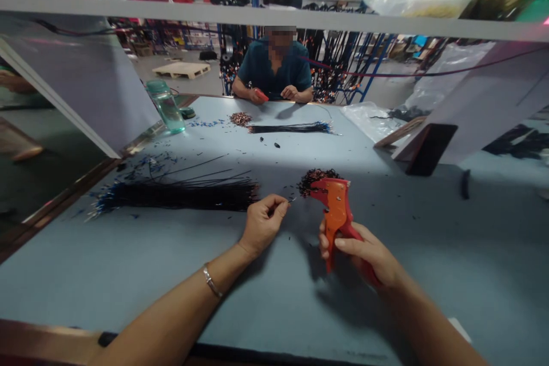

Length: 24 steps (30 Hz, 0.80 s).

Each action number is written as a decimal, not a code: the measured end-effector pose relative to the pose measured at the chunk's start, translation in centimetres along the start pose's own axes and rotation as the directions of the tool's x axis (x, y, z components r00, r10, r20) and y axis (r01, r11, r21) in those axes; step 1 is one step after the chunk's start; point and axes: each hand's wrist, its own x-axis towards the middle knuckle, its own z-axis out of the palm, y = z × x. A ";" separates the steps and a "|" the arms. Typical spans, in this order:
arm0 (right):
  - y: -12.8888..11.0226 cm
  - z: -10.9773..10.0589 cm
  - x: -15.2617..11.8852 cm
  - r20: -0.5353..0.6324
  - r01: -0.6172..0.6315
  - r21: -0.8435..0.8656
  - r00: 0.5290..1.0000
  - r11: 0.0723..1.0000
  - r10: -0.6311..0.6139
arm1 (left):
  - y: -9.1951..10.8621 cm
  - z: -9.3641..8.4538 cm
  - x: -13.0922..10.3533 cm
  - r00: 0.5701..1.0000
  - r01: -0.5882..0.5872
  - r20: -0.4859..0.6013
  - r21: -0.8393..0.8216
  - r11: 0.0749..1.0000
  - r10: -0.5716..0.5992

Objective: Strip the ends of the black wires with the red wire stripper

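Observation:
My left hand (263, 220) is pinched closed above the table, and a thin wire end (293, 199) sticks out at its fingertips. Its fingers hide most of whatever they hold. My right hand (364, 251) is wrapped round the handles of a red and orange wire stripper (337, 203), whose jaws point up and left. Behind the stripper's jaws lies a pile of short black and copper scraps (315, 180). Left of my left hand, a thick bundle of black wires (184, 194) with blue and white ends lies flat.
Across the blue-grey table (274, 309) sits a person (274, 68) holding a red tool, near a smaller wire bundle (291, 128) and copper pile (240, 119). A bottle (166, 106) stands back left; a dark phone (431, 149) leans at right. A shelf (171, 10) crosses above.

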 end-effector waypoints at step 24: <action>1.6 1.3 0.2 0.228 0.295 -0.955 0.804 0.034 -0.550 | 0.8 1.5 -1.4 0.965 0.207 0.231 -0.364 0.908 -0.127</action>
